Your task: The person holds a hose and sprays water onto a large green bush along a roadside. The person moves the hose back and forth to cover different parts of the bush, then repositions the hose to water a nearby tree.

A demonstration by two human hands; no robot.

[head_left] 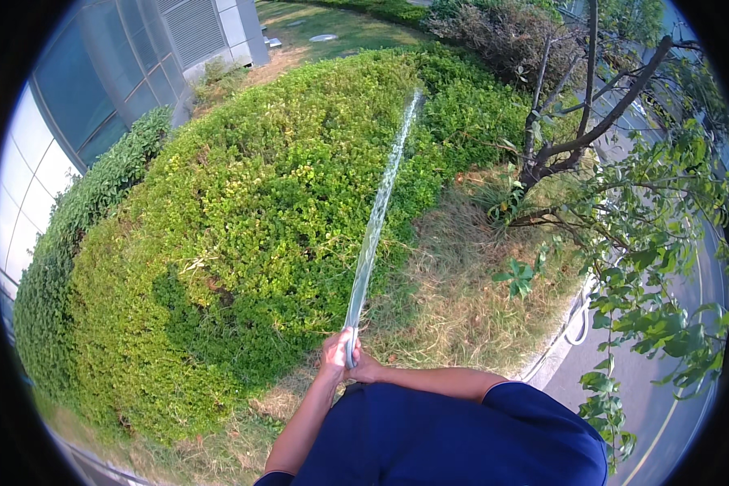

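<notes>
Near the body, left hand (333,353) and right hand (363,368) squeeze tight around the hose end (351,353), so the water (378,212) shoots far over the green bush (243,211).

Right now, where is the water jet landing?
In the head view, the water jet arcs from the hose end onto the hedge, upper centre.

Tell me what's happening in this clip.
A person stands outdoors with both hands together in front of their chest, the left hand and right hand gripping a hose end. A water jet arcs from it over a large trimmed green hedge. Dry grass and a small tree lie to the right.
</notes>
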